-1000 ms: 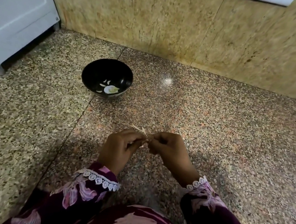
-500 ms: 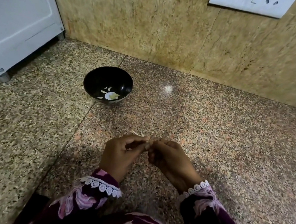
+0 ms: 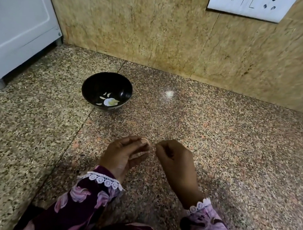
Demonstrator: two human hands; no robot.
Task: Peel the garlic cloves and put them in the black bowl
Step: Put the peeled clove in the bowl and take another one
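Observation:
A black bowl (image 3: 106,91) stands on the speckled granite floor, with a white flower pattern showing inside. Nearer to me, my left hand (image 3: 125,154) pinches a small pale garlic clove (image 3: 146,141) between thumb and fingertips. A little to its right, my right hand (image 3: 174,159) has its fingers curled and pinches a thin strip of garlic skin (image 3: 155,146) at its tip. The two hands are a small gap apart, well in front of the bowl and slightly to its right.
A white appliance (image 3: 18,20) stands at the far left on short feet. A tan stone wall (image 3: 158,29) runs along the back, with a white socket plate (image 3: 248,4) at the top right. My patterned purple sleeves fill the bottom edge.
My hands were pressed together on the clove; now they have pulled a little apart, the right one drawing skin away. The camera has tilted up, showing the socket plate.

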